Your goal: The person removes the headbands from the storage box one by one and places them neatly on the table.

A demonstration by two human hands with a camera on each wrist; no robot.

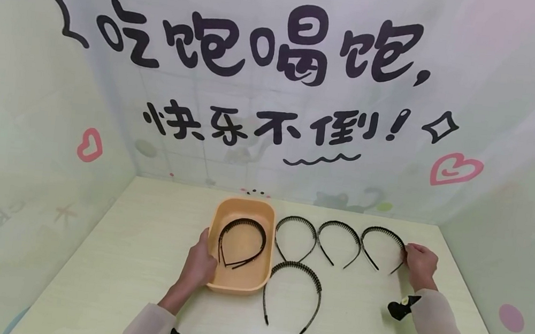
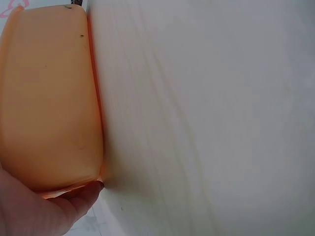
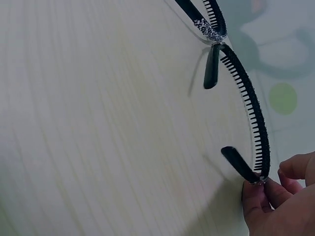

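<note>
Four headbands [image 1: 384,230] lie outside one orange tray [image 1: 236,290], an unclear number inside; two hands [image 1: 199,262] show.

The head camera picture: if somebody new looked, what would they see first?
Probably the big black writing across the back wall, because it fills so much of the top. Next might come the orange tray on the table, gripped at its left side by the left hand. To the tray's right, three dark headbands make a row, with the right hand pinching the far-right one.
</note>
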